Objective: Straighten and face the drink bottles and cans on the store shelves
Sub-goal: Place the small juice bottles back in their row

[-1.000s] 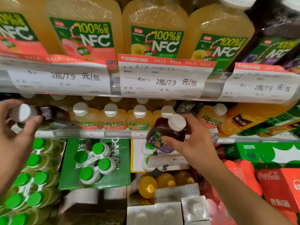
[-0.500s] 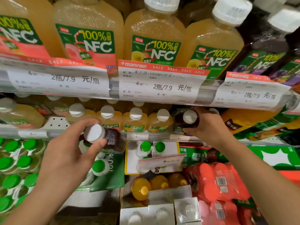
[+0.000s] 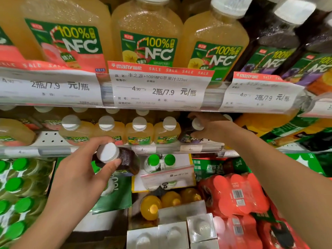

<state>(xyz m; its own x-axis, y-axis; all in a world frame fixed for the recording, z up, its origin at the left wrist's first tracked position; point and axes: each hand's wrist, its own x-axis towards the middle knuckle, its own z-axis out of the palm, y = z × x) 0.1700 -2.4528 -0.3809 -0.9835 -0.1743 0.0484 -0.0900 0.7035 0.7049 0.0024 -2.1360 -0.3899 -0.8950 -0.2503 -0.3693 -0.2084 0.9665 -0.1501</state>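
Observation:
My left hand (image 3: 79,177) grips a dark purple juice bottle (image 3: 125,160) with a white cap, held tilted in front of the middle shelf's edge. My right hand (image 3: 210,130) reaches onto the middle shelf and holds a second dark juice bottle (image 3: 188,133) by its neck, standing at the right end of a row of yellow NFC juice bottles (image 3: 138,132). On the shelf above stand big yellow NFC bottles (image 3: 149,38) and dark ones (image 3: 273,44), labels facing me.
Sale price tags (image 3: 158,87) hang along the upper shelf rail. A bare patch of perforated shelf (image 3: 48,138) lies left of the yellow row. Below are green-capped bottles (image 3: 16,186), red shrink-wrapped packs (image 3: 239,196), orange bottles (image 3: 152,205) and green cartons (image 3: 212,168).
My right hand carried its dark bottle up onto the middle shelf beside the yellow row. My left hand brought the other dark bottle from the far left toward the centre.

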